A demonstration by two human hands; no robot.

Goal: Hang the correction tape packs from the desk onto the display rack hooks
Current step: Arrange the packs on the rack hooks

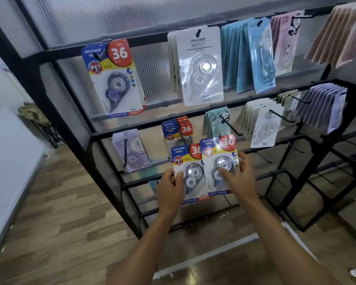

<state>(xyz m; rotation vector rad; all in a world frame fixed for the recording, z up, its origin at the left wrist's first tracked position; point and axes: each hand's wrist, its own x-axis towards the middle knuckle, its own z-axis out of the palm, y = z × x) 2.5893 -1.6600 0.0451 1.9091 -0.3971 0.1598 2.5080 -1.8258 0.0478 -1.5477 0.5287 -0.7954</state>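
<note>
Correction tape packs are held one in each hand in front of the black display rack [103,136]. The left pack [188,171] is pinched at its left edge by the left hand [170,187], thumb on the front, the other fingers hidden behind the card. The right pack [219,163] is gripped by the right hand [237,177]: the thumb is pressed on the clear blister over the tape wheel and the fingers are curled round the right edge. Both cards are held upright, long axis near vertical, tilted slightly, with the red "36" corner and hang hole at the top and the "CORRECTION TAPE" strip at the bottom; printed faces are turned toward the camera. The right pack is held a little higher and overlaps the left pack's right edge.

Just behind and above them, a stack of matching packs [178,130] is hung on a hook of the middle rail. A lilac pack [131,152] is hung to the left on the same rail, panda packs [217,120] to the right. On the top rail a single blue "36" pack [113,79] and white packs [200,66] are hung. Wood-pattern flooring [56,212] is seen below.
</note>
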